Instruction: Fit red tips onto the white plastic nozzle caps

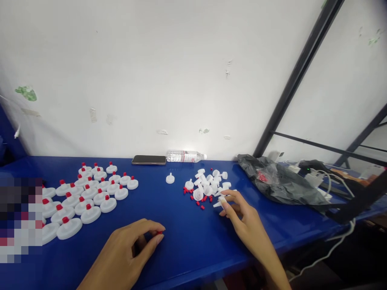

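Observation:
My left hand [136, 245] is over the front of the blue table, thumb and forefinger pinched on a small red cap [159, 232]. At the right, my right hand [240, 213] grips a white nozzle cap [222, 200] by its disc, spout pointing left. Just beyond it lies a loose pile of white nozzle caps [208, 185], with small red caps [202, 207] scattered along its near side. One white cap without a red tip [170, 178] stands upright in the middle. Many white caps with red tips [90, 214] stand grouped on the left.
A phone [148, 160] and a clear bottle [186, 156] lie along the wall. Right of the pile are a black plastic bag [281, 187], cables and a dark metal frame [298, 80]. The blue table's front edge [193, 276] runs below my hands.

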{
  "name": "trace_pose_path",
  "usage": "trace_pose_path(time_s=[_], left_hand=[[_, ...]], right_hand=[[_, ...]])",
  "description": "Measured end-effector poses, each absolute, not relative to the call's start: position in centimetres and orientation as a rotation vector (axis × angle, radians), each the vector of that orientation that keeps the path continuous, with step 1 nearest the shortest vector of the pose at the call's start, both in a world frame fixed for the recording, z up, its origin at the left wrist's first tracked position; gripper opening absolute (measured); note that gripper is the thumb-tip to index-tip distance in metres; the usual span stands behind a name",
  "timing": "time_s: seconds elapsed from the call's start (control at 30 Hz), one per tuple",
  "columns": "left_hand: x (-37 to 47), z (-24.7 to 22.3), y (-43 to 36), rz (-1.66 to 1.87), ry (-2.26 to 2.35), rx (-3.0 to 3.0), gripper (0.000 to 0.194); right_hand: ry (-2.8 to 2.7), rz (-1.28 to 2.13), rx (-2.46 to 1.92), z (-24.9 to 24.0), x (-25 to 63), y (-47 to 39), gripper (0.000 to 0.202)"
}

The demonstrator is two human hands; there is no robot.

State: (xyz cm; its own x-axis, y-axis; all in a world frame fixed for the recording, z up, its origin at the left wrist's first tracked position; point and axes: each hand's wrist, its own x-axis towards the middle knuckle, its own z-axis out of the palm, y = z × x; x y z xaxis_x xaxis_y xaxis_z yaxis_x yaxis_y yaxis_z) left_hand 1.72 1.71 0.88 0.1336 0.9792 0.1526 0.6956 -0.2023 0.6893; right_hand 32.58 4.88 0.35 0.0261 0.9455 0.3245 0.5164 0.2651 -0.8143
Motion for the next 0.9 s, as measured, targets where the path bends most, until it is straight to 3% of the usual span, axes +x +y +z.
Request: trace_pose_path(time_s=[0.23,0.53,0.9], left_hand=[[1.6,0.6,1.9,0.879,1.534,1.885,0.029],[2.0,0.5,1.4,1.108,1.206,2.091,0.018],[2.6,0.9,0.4,1.14,1.039,2.25,0.021]], right_hand=[[-1.53,0.602,-1.315,0.9,30.5,3.3,0.034],[-1.692,0.918,-1.168,0.6,25.4,0.7,0.025],[-1.814,0.672,-1.113,0.8,25.3,-0.4,0.039]])
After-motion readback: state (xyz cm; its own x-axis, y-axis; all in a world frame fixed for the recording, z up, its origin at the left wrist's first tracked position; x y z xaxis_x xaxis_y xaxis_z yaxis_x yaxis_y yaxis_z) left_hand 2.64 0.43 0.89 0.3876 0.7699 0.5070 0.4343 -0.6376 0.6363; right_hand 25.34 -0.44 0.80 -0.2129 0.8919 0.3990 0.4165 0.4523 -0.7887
